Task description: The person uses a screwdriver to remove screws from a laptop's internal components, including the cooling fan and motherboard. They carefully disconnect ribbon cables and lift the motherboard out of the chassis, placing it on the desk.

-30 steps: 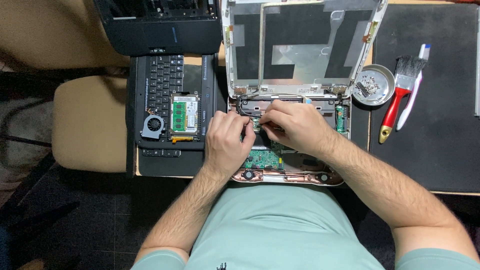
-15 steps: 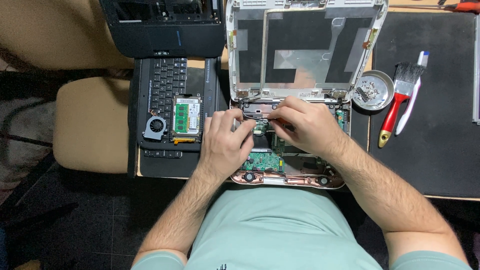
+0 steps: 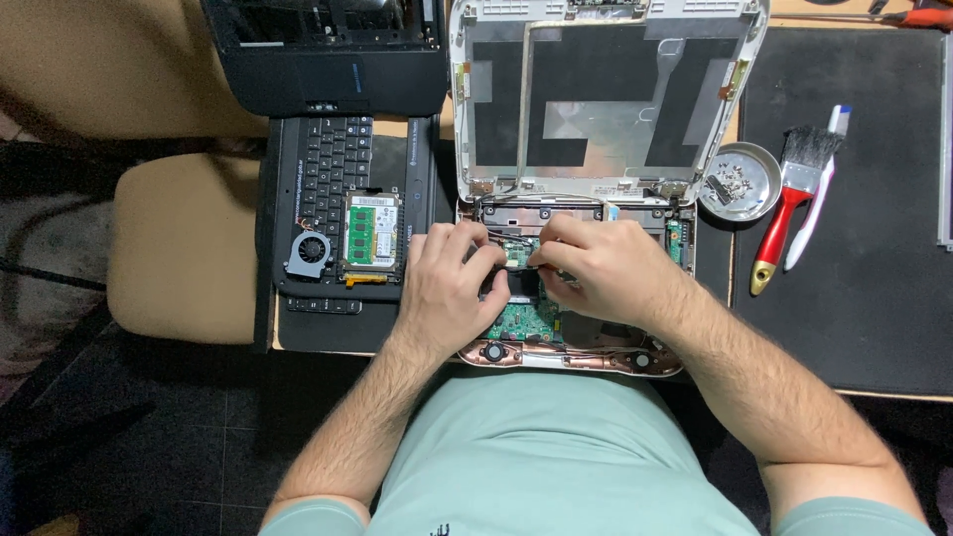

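Opened laptop (image 3: pixel 596 199) at desk front edge, centre: bare white lid frame upright, base stripped, green circuit board (image 3: pixel 526 320) exposed. Black keyboard panel (image 3: pixel 333 179) just left, carrying fan (image 3: pixel 311 250) and memory module (image 3: pixel 369 236). Red-handled brush (image 3: pixel 789 213) on black mat (image 3: pixel 854 298), right. Left hand (image 3: pixel 449 293) curled, resting on board. Right hand (image 3: pixel 601 268) fingertips pinched on small part over board; part too small to identify.
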